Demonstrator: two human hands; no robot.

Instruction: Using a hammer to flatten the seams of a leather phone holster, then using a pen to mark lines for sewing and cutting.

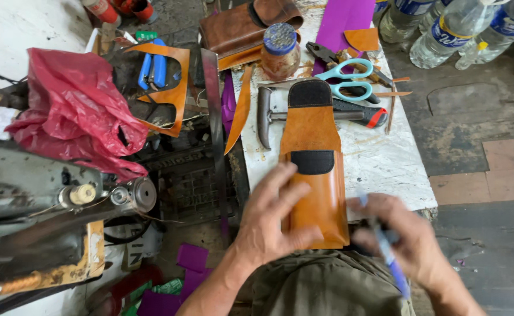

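Note:
A tan leather pouch point(315, 169) with two black fastening strips lies lengthwise on the white worktop point(380, 164), its flap open away from me. My left hand point(274, 219) rests on the pouch's left edge and lower end, fingers spread over the leather. My right hand point(400, 237), at the worktop's near right corner, grips a blue pen point(388, 254) that points down and toward me; the hand is motion-blurred.
Behind the pouch lie a hammer point(327, 116), teal-handled scissors point(347, 79), pliers, a capped jar point(280, 51), purple and orange leather scraps and a brown case. A sewing machine point(52, 199) with a red plastic bag point(72, 111) stands left. Plastic bottles point(462, 26) stand on the floor, far right.

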